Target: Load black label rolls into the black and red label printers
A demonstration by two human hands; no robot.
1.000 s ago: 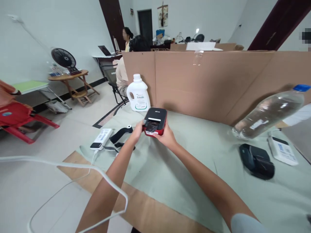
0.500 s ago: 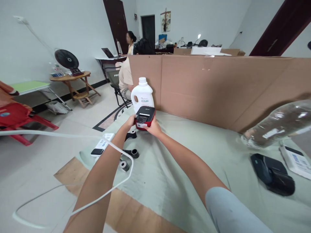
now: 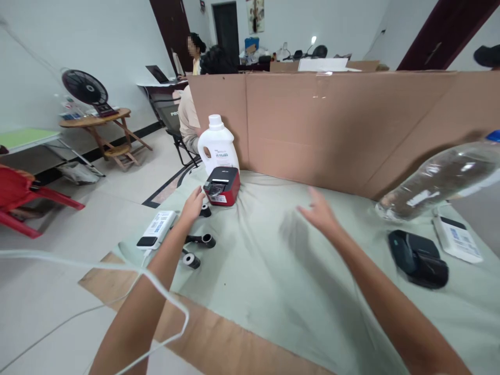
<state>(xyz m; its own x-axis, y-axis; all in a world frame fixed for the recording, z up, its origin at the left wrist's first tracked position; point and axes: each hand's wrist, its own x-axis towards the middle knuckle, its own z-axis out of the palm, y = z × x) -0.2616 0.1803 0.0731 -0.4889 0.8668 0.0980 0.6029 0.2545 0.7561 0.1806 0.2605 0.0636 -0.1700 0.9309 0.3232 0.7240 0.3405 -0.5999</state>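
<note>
A red and black label printer [image 3: 222, 186] stands on the pale green cloth [image 3: 258, 250], directly in front of a white jug [image 3: 216, 143] with a screw cap. My left hand [image 3: 192, 204] is just left of the printer with fingers extended; whether the fingertips touch it I cannot tell. My right hand [image 3: 321, 212] hangs over the middle of the cloth, fingers apart, holding nothing. Beside my left forearm lie several small black rolls, one [image 3: 191, 260] showing a white end. Left of them is a white device with a dark panel [image 3: 156, 229] and a cable.
A cardboard panel [image 3: 289, 125] stands along the cloth's back edge. On the right are a large clear plastic bottle [image 3: 433, 182], a black device [image 3: 417, 259] and another white device [image 3: 458, 238]. A white cable [image 3: 164, 291] crosses my left forearm. People sit behind.
Both hands held the printer earlier; now it rests on the cloth. My right hand has let go and moved right, while my left hand has drawn off leftward. The view has shifted slightly.
</note>
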